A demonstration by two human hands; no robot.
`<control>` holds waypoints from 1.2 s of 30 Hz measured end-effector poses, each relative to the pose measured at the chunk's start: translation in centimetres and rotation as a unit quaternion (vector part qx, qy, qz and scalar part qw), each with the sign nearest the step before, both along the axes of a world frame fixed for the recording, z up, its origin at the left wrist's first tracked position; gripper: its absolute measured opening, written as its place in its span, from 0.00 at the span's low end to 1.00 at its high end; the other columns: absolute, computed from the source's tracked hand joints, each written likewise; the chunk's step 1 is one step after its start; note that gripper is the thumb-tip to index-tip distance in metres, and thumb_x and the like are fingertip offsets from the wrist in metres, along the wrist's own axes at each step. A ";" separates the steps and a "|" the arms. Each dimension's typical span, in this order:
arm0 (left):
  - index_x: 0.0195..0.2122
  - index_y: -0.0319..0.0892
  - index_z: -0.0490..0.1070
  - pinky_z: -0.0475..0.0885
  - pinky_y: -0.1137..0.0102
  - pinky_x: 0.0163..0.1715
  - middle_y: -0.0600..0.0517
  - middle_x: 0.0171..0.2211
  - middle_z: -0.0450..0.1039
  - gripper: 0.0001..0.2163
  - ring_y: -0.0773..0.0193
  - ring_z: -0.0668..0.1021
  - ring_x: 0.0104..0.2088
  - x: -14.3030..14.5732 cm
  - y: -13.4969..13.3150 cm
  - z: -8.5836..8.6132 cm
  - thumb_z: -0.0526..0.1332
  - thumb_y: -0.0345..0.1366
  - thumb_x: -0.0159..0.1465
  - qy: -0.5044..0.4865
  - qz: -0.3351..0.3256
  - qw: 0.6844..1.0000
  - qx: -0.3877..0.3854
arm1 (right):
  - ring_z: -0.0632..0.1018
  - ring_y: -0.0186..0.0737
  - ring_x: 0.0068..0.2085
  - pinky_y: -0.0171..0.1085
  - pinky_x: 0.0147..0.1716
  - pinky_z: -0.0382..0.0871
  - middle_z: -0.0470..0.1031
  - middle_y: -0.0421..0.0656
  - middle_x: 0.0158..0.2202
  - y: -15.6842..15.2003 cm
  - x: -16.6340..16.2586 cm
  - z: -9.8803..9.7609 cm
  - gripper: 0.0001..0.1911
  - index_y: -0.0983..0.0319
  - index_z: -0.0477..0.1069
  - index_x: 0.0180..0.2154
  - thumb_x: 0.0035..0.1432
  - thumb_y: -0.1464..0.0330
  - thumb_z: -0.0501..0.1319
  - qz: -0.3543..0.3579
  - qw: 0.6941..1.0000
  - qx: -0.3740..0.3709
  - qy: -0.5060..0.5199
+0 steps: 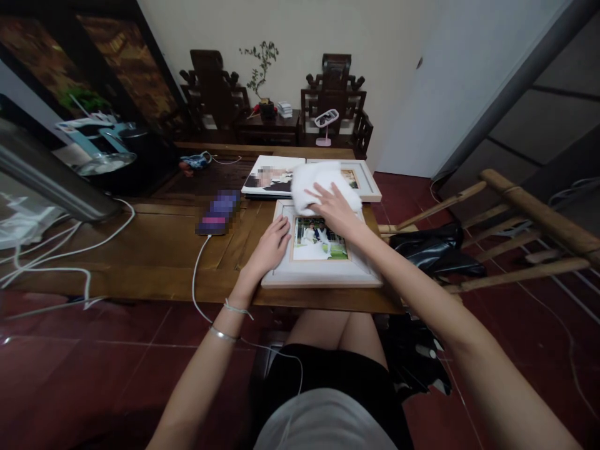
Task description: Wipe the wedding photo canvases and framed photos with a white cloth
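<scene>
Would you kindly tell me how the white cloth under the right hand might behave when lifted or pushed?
The white cloth has a fluffy surface and soft, rounded edges, so it would probably droop when lifted. Its puffy look suggests it is light. With the right hand spread over it, a push may wrinkle it.

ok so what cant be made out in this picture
Head view, upper edge of the near frame: partly hidden by the white cloth and right hand.
Head view, picture in the far frame: partly covered by the cloth.
Head view, palm of the right hand: turned down, hidden by the hand itself.
Head view, phone screen: pixelated, unreadable.
Head view, metal column: cut off by the left edge.
</scene>
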State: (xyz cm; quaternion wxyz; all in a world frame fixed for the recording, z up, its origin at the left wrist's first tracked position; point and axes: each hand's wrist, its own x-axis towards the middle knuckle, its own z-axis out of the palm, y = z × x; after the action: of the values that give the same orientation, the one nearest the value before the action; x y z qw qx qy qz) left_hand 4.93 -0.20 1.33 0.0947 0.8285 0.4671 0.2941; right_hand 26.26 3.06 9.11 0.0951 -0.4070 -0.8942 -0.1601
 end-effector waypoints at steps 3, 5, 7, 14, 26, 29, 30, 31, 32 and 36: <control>0.55 0.34 0.66 0.56 0.54 0.63 0.39 0.60 0.62 0.19 0.53 0.58 0.64 0.1 0.0 0.2 0.47 0.35 0.68 0.024 -0.013 1.000 0.013 | 0.54 0.47 0.66 0.58 0.62 0.40 0.60 0.44 0.63 1.6 -2.7 -0.8 0.24 0.61 0.70 0.50 0.57 0.82 0.49 0.070 0.996 -0.019 -0.044; 0.55 0.35 0.66 0.56 0.56 0.63 0.40 0.60 0.62 0.18 0.54 0.59 0.64 0.1 -0.1 0.3 0.47 0.35 0.68 0.029 -0.019 0.999 0.017 | 0.55 0.46 0.65 0.57 0.62 0.43 0.63 0.45 0.62 2.1 -3.7 -1.4 0.23 0.61 0.70 0.50 0.57 0.82 0.49 0.077 0.995 -0.036 -0.059; 0.56 0.35 0.65 0.56 0.56 0.63 0.41 0.61 0.61 0.19 0.54 0.58 0.64 0.2 -0.1 0.3 0.47 0.35 0.68 0.030 -0.022 0.999 0.015 | 0.58 0.45 0.64 0.56 0.60 0.46 0.67 0.46 0.59 2.2 -3.9 -1.6 0.23 0.62 0.71 0.50 0.57 0.83 0.49 0.061 0.995 -0.050 -0.065; 0.56 0.30 0.64 0.56 0.55 0.63 0.38 0.60 0.61 0.20 0.52 0.58 0.64 0.1 0.1 0.1 0.47 0.36 0.67 0.027 -0.006 0.999 -0.017 | 0.72 0.46 0.51 0.49 0.55 0.50 0.75 0.54 0.46 0.2 0.6 0.1 0.19 0.62 0.76 0.43 0.57 0.80 0.51 -0.060 0.991 -0.087 -0.088; 0.54 0.36 0.68 0.58 0.58 0.62 0.43 0.57 0.67 0.22 0.57 0.63 0.62 -0.1 0.6 0.2 0.45 0.24 0.61 -0.036 -0.007 0.999 -0.003 | 0.75 0.49 0.45 0.44 0.46 0.59 0.73 0.55 0.47 -6.0 8.1 0.4 0.26 0.62 0.76 0.44 0.46 0.83 0.50 -0.133 0.983 -0.106 -0.069; 0.53 0.38 0.69 0.58 0.56 0.62 0.45 0.57 0.68 0.23 0.57 0.63 0.62 -0.2 0.7 0.5 0.46 0.23 0.59 -0.045 -0.017 0.999 -0.002 | 0.72 0.51 0.52 0.47 0.50 0.59 0.72 0.55 0.51 -9.4 7.9 0.1 0.27 0.63 0.75 0.44 0.44 0.83 0.51 -0.110 0.985 -0.122 -0.051; 0.53 0.38 0.69 0.58 0.55 0.62 0.45 0.57 0.67 0.23 0.56 0.63 0.62 -0.2 0.7 0.5 0.47 0.22 0.59 -0.045 -0.021 0.999 -0.002 | 0.70 0.52 0.55 0.48 0.51 0.59 0.72 0.54 0.52 -10.6 7.9 0.2 0.27 0.63 0.75 0.44 0.44 0.83 0.51 -0.099 0.985 -0.130 -0.047; 0.53 0.38 0.69 0.57 0.54 0.62 0.44 0.58 0.67 0.23 0.56 0.62 0.63 -0.3 0.8 0.4 0.47 0.22 0.58 -0.042 -0.025 0.999 -0.002 | 0.67 0.52 0.57 0.50 0.53 0.58 0.71 0.53 0.53 -11.7 7.9 0.3 0.28 0.63 0.75 0.44 0.43 0.83 0.51 -0.089 0.985 -0.140 -0.044; 0.53 0.37 0.69 0.57 0.54 0.62 0.44 0.58 0.66 0.24 0.56 0.61 0.63 -0.3 0.8 0.3 0.47 0.22 0.58 -0.038 -0.029 0.999 -0.003 | 0.65 0.52 0.59 0.51 0.54 0.58 0.71 0.52 0.54 -12.6 7.9 0.4 0.28 0.62 0.75 0.44 0.42 0.84 0.51 -0.081 0.985 -0.150 -0.041; 0.56 0.36 0.66 0.54 0.54 0.63 0.44 0.60 0.63 0.24 0.56 0.58 0.65 -0.4 0.8 0.0 0.47 0.24 0.60 -0.019 -0.030 0.999 -0.021 | 0.63 0.50 0.61 0.52 0.55 0.58 0.70 0.49 0.55 -13.7 7.7 0.6 0.29 0.61 0.75 0.45 0.42 0.83 0.52 -0.078 0.984 -0.159 -0.027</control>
State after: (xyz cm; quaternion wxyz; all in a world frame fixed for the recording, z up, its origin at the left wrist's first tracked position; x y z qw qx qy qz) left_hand 4.55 0.61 1.37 0.1295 0.8344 0.4458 0.2971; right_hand 33.96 -10.67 9.70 -0.0077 -0.4811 -0.8760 -0.0340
